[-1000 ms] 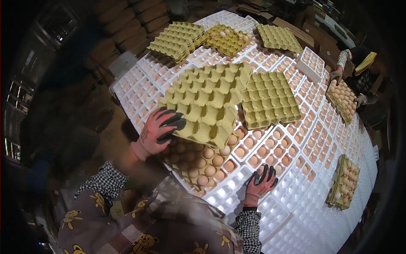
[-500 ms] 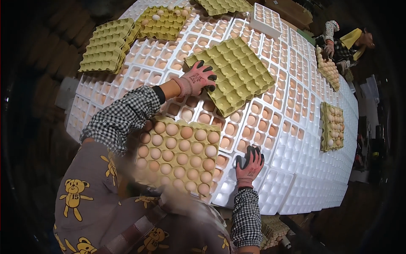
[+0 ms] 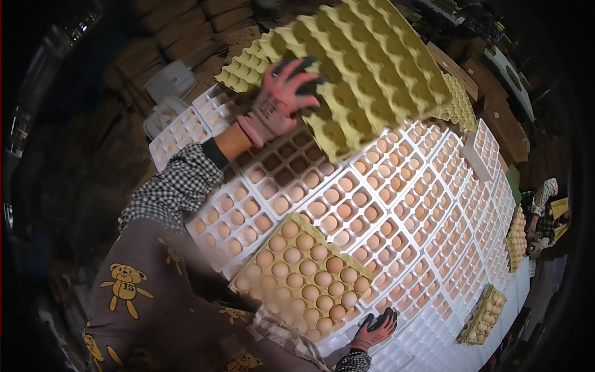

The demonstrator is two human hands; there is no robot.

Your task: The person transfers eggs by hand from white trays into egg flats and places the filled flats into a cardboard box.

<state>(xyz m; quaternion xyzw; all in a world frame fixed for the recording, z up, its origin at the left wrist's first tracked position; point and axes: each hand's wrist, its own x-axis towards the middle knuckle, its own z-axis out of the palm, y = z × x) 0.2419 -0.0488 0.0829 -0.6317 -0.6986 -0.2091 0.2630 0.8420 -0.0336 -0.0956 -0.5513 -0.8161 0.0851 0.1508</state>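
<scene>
Right now your two hands are well apart; your left hand, pink-gloved with black tips, is out over the far left, its fingers spread across the near left edge of the empty yellow tray; you cannot tell from this view whether they grip that edge or only lie against it; the tray slants across the top of your view, covering part of the yellow stack behind it, with another yellow tray just past its right side; your right hand, gloved alike, is low and loosely spread over the white trays, with nothing in its fingers.

Between your hands and close to your body lies the filled egg tray, its rows of brown eggs uncovered; white trays reach away beyond it, most of their cells holding eggs, while those beside and right of your right hand are bare; a smaller tray of eggs sits near the right edge; farther up, a white block of cells stands above the rest; at the far right, a co-worker's hands are at an upright tray of eggs.
</scene>
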